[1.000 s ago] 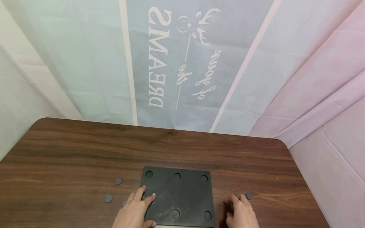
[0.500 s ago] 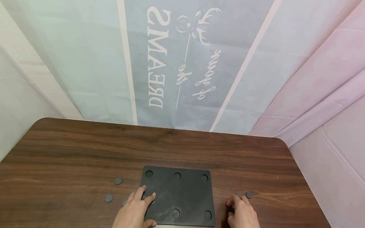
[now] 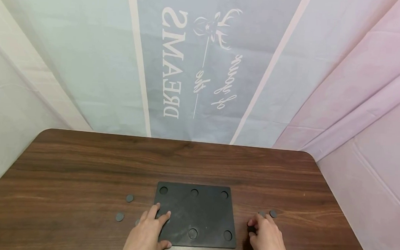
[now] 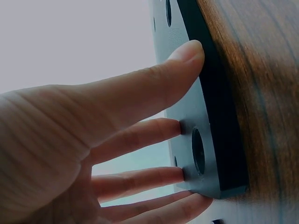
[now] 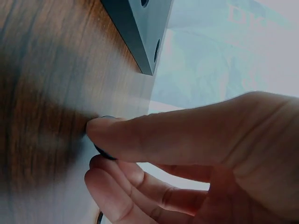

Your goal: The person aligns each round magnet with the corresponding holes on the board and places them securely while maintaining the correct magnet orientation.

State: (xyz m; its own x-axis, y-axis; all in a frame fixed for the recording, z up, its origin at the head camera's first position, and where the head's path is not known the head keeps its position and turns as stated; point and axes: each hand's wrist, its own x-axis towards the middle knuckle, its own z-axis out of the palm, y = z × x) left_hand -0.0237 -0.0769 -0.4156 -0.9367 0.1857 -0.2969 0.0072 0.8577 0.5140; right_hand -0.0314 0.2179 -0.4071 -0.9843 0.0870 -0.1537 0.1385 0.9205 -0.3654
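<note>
The black rectangular board (image 3: 199, 213) lies flat on the wooden table (image 3: 197, 163), its far edge set well in from the table's far edge, where a fabric backdrop (image 3: 206, 129) hangs. A strip of wood separates the board's right edge from the right hand (image 3: 266, 236), which pinches a dark disc (image 5: 103, 152) between thumb and fingertips. The left hand (image 3: 147, 230) rests spread across the board's left edge, fingers extended, thumb at the near edge.

A far gray disc (image 3: 129, 198) and a nearer gray disc (image 3: 120, 217) lie left of the board; the left hand mostly hides a third disc (image 3: 137, 222). Beyond the right fingers sit an outer disc (image 3: 273, 213) and a partly covered disc (image 3: 261, 213). Whether the pinched one touches wood is unclear. Both forearms and the table's near side are cut off.
</note>
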